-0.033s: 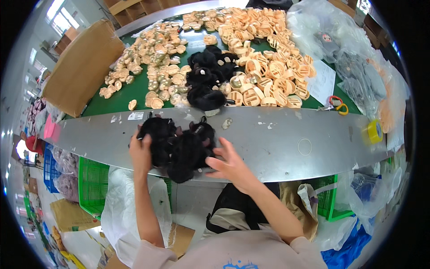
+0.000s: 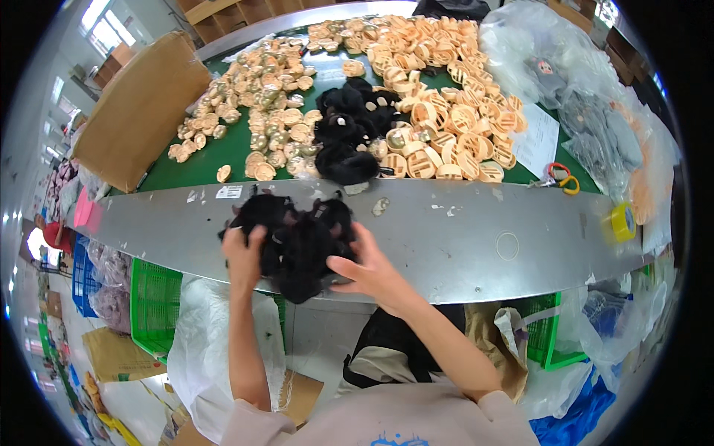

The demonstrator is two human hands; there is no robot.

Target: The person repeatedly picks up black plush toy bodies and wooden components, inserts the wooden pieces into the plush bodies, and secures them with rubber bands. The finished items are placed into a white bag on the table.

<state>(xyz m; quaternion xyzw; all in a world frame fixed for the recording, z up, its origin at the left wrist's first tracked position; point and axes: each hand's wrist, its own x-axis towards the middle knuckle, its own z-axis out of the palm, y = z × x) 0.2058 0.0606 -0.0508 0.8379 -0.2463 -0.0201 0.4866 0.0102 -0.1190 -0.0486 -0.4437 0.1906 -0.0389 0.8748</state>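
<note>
Since the black plush bundle (image 2: 301,249) looks light and soft, cup its 8 and 4 o'clock sides; right hand (image 2: 375,276) grip spread, left hand (image 2: 244,259) pinch: can't tell.

Head view: a wide fisheye looking down past my pale shirt (image 2: 379,412) to the counter (image 2: 446,245).
I wore the camera on my head, the left one of a side-by-side pair, so it faced downward and forward, upright and unmirrored. My shirt filled the bottom middle, closest to the lens, with my forearms (image 2: 249,349) showing above the lower edge. My left grip (image 2: 244,254) and right grip (image 2: 372,272) sat near the centre at close range, while the wooden shelves (image 2: 230,13) stood far off along the top edge. The lens took in floor (image 2: 316,328) below and windows (image 2: 106,22) at upper left, bending the counter's near edge into a curve.
</note>
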